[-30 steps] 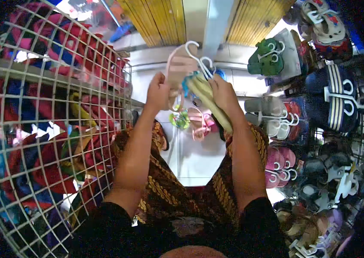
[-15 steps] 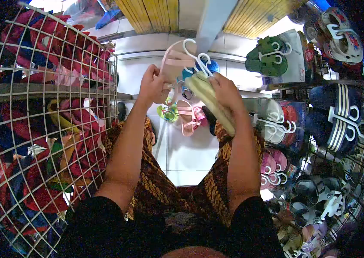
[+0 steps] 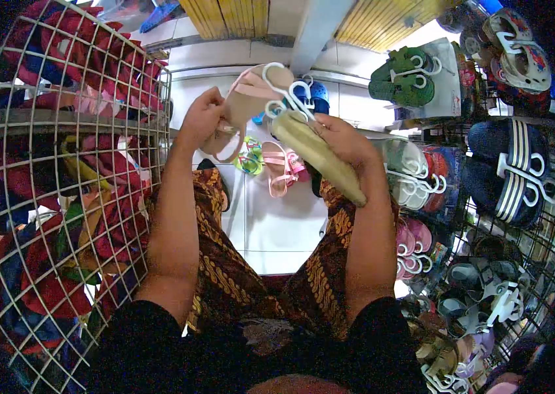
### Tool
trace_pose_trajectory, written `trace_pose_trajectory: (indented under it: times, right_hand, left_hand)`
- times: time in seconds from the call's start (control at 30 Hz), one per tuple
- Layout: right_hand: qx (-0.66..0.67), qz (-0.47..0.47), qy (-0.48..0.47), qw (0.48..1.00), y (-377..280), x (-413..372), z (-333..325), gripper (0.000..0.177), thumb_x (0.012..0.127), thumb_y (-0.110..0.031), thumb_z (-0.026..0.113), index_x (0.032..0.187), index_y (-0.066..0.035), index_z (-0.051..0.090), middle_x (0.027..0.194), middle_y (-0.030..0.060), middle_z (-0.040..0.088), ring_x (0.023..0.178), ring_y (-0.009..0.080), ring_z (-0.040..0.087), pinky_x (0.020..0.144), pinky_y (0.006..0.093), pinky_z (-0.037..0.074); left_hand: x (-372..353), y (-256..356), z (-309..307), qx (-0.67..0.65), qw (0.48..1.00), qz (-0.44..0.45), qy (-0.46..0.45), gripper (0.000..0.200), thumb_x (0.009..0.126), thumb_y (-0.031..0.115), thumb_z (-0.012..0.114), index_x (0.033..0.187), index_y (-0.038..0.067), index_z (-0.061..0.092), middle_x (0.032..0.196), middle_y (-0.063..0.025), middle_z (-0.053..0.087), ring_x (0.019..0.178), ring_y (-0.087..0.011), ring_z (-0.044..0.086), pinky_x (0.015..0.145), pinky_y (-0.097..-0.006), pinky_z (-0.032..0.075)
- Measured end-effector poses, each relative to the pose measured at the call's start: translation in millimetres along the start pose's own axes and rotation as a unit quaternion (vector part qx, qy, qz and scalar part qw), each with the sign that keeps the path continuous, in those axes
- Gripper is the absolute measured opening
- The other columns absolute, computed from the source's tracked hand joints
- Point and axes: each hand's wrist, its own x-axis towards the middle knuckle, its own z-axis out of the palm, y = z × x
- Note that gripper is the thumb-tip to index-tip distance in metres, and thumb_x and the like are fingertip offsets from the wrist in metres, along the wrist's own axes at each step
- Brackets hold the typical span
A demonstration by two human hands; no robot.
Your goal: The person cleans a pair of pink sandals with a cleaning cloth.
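Note:
My left hand [image 3: 204,118] is closed on a pale pink sandal [image 3: 243,100], which it holds by the edge near the strap. My right hand [image 3: 346,139] grips a yellowish-beige sandal [image 3: 317,152], tilted down to the right, near its upper end. A white hanger [image 3: 299,98] sits between the two sandals, close to my right fingers. Below them on the floor lie pink sandals [image 3: 278,172] and green patterned sandals [image 3: 249,157]. Blue clogs [image 3: 317,93] lie behind the hanger, partly hidden.
A wire grid [image 3: 67,131] with red and dark items behind it stands at the left. On the right hang green sandals [image 3: 403,83], navy striped slides [image 3: 520,172] and several other pairs. Yellow slatted panels [image 3: 225,18] are at the top.
My left hand has moved left with the pink sandal, which is now more tilted. The beige sandal in my right hand has shifted slightly left, and the hangers have turned.

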Motion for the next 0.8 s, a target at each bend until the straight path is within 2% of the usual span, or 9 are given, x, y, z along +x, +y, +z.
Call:
trace_pose_trajectory:
  times: [0.1, 0.23, 0.37, 0.43, 0.5, 0.63, 0.7, 0.77, 0.8]
  right_hand:
    - [0.006, -0.090, 0.053, 0.994, 4, 10, 3, 0.034, 0.100, -0.031, 0.044, 0.116, -0.004, 0.059, 0.099, 0.0090, 0.065, 0.088, 0.0163, 0.057, 0.081, 0.0326, 0.048]
    - [0.212, -0.075, 0.130, 0.966, -17, 8, 5, 0.031, 0.100, -0.026, 0.047, 0.124, -0.007, 0.053, 0.078, 0.0053, 0.062, 0.056, 0.0118, 0.058, 0.044, 0.0246, 0.048]
    - [0.257, 0.007, 0.215, 0.942, -5, 15, 2, 0.040, 0.098, -0.037, 0.047, 0.116, -0.003, 0.057, 0.075, 0.0088, 0.062, 0.059, 0.0154, 0.061, 0.051, 0.0293, 0.051]
    - [0.040, -0.006, 0.251, 0.967, 66, 59, 4, 0.041, 0.098, -0.039, 0.045, 0.107, -0.002, 0.060, 0.075, 0.0096, 0.063, 0.060, 0.0168, 0.061, 0.052, 0.0312, 0.051]
    - [0.155, 0.087, 0.302, 0.936, 50, 58, 30, 0.042, 0.098, -0.039, 0.042, 0.095, -0.002, 0.064, 0.077, 0.0116, 0.064, 0.058, 0.0191, 0.061, 0.051, 0.0323, 0.050]
    - [0.275, 0.057, 0.209, 0.937, 68, 74, 52, 0.049, 0.097, -0.044, 0.043, 0.095, -0.001, 0.066, 0.078, 0.0132, 0.066, 0.057, 0.0194, 0.062, 0.051, 0.0320, 0.051]
    - [0.312, 0.178, 0.173, 0.917, 30, 49, 79, 0.050, 0.096, -0.049, 0.046, 0.097, -0.003, 0.065, 0.077, 0.0104, 0.066, 0.061, 0.0186, 0.064, 0.054, 0.0320, 0.052]
    - [0.291, 0.212, 0.086, 0.929, 25, 47, 104, 0.054, 0.093, -0.054, 0.048, 0.101, -0.003, 0.065, 0.078, 0.0089, 0.066, 0.062, 0.0183, 0.064, 0.055, 0.0314, 0.053]
    - [0.278, 0.214, 0.030, 0.936, 33, 51, 119, 0.056, 0.092, -0.056, 0.050, 0.102, -0.003, 0.065, 0.079, 0.0084, 0.066, 0.061, 0.0177, 0.064, 0.055, 0.0310, 0.053]
  left_hand:
    - [0, -1, 7, -0.093, 0.992, -0.076, -0.044, 0.009, 0.083, 0.009, 0.059, 0.079, 0.007, 0.052, 0.074, -0.0005, 0.051, 0.067, -0.0100, 0.050, 0.059, -0.0258, 0.044]
    - [2, -4, 30, -0.199, 0.969, -0.141, -0.037, 0.007, 0.083, 0.011, 0.059, 0.080, 0.007, 0.054, 0.075, -0.0012, 0.052, 0.067, -0.0124, 0.052, 0.060, -0.0272, 0.045]
    - [10, -6, 32, -0.254, 0.955, -0.148, 0.029, 0.008, 0.083, 0.012, 0.058, 0.086, 0.006, 0.054, 0.079, -0.0047, 0.056, 0.066, -0.0175, 0.058, 0.060, -0.0305, 0.051]
    - [10, 2, 31, -0.293, 0.939, -0.114, 0.137, 0.012, 0.085, 0.016, 0.057, 0.090, 0.005, 0.053, 0.080, -0.0080, 0.057, 0.069, -0.0198, 0.062, 0.063, -0.0354, 0.056]
    - [38, -58, 0, -0.353, 0.920, -0.110, 0.131, 0.013, 0.088, 0.018, 0.053, 0.092, 0.006, 0.054, 0.082, -0.0080, 0.059, 0.072, -0.0216, 0.064, 0.068, -0.0366, 0.057]
    - [26, -31, 5, -0.466, 0.872, -0.094, 0.119, 0.023, 0.091, 0.022, 0.048, 0.103, 0.004, 0.057, 0.096, -0.0109, 0.065, 0.084, -0.0251, 0.067, 0.077, -0.0405, 0.057]
    - [28, -39, 0, -0.481, 0.866, -0.097, 0.101, 0.028, 0.093, 0.024, 0.044, 0.108, 0.004, 0.057, 0.101, -0.0121, 0.066, 0.089, -0.0260, 0.067, 0.079, -0.0421, 0.056]
    - [36, -49, -11, -0.552, 0.830, -0.085, 0.000, 0.032, 0.095, 0.024, 0.038, 0.114, 0.004, 0.055, 0.103, -0.0136, 0.066, 0.093, -0.0268, 0.066, 0.082, -0.0436, 0.056]
    - [34, -49, -9, -0.537, 0.838, -0.095, 0.031, 0.033, 0.095, 0.023, 0.037, 0.114, 0.003, 0.054, 0.103, -0.0140, 0.066, 0.094, -0.0269, 0.066, 0.083, -0.0438, 0.056]
